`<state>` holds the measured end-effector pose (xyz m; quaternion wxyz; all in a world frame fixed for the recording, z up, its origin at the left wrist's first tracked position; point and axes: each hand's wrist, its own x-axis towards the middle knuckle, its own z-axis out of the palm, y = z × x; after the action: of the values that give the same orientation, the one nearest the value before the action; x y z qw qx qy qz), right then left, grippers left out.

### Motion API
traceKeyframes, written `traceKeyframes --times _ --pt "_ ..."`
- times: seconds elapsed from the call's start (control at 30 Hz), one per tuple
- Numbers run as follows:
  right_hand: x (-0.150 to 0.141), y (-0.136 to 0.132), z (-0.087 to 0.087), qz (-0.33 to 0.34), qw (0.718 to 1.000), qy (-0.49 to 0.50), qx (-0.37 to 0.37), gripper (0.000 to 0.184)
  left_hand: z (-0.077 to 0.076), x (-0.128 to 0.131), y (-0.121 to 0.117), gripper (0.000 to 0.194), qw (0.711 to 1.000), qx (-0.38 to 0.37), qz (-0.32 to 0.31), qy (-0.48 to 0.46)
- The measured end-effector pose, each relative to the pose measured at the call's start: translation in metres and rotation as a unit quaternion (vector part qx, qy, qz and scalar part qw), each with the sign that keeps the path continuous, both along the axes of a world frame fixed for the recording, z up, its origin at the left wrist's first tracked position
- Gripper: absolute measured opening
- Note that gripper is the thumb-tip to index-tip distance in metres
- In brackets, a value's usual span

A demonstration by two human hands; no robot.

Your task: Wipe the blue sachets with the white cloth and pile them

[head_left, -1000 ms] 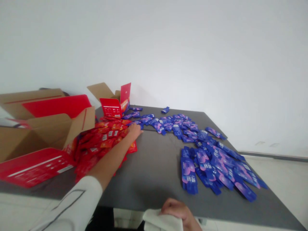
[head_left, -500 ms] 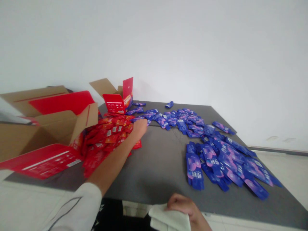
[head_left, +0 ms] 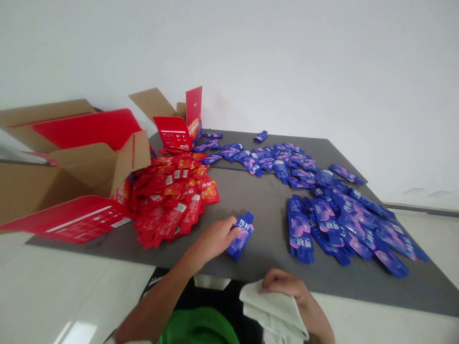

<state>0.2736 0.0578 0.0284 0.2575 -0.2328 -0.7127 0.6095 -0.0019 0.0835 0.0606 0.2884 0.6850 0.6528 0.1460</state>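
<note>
The left hand (head_left: 213, 241) grasps a blue foil sachet (head_left: 241, 235) above the dark grey bench (head_left: 247, 205); the right hand (head_left: 283, 282) clenches a pale folded cloth (head_left: 272, 306).

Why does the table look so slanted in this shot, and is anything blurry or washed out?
In the head view, the gray table looks tilted and stretched, probably from a wide lens; the white wall is softly, evenly lit; glare marks the floor; the left hand and blue sachet look slightly soft.
</note>
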Motion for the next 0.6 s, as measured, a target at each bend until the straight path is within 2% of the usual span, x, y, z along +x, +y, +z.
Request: traceKeyframes --times 0.07,0.13,0.23,0.3,0.4,0.5,0.53,0.6 --pt "-0.001 0.001 0.001 -0.004 1.0 0.009 0.006 0.034 -0.011 -0.003 -0.005 0.021 0.999 0.003 0.015 0.032" --pt "-0.002 0.001 0.003 -0.013 1.0 0.011 0.014 0.037 -0.018 -0.005 -0.011 0.032 0.998 0.03 0.02 0.048" --pt "-0.004 0.0 0.007 -0.038 0.999 0.01 0.024 0.039 -0.023 -0.006 -0.025 0.049 0.989 0.131 0.014 0.064" --pt "-0.006 -0.002 0.009 -0.063 0.997 0.009 0.032 0.039 -0.022 -0.007 -0.04 0.053 0.978 0.195 -0.003 0.077" --pt "-0.013 -0.005 0.008 -0.141 0.988 -0.006 0.058 0.03 -0.02 -0.01 -0.069 0.047 0.966 0.238 -0.058 0.078" --pt "-0.023 -0.003 0.007 -0.273 0.956 -0.03 0.105 0.014 -0.024 -0.014 -0.094 0.036 0.954 0.266 -0.119 0.068" --pt "-0.028 -0.001 0.009 -0.303 0.944 -0.038 0.123 0.014 -0.026 -0.015 -0.099 0.033 0.95 0.275 -0.132 0.066" --pt "-0.04 0.007 0.014 -0.31 0.935 -0.049 0.164 0.022 -0.033 -0.016 -0.106 0.031 0.944 0.285 -0.153 0.065"
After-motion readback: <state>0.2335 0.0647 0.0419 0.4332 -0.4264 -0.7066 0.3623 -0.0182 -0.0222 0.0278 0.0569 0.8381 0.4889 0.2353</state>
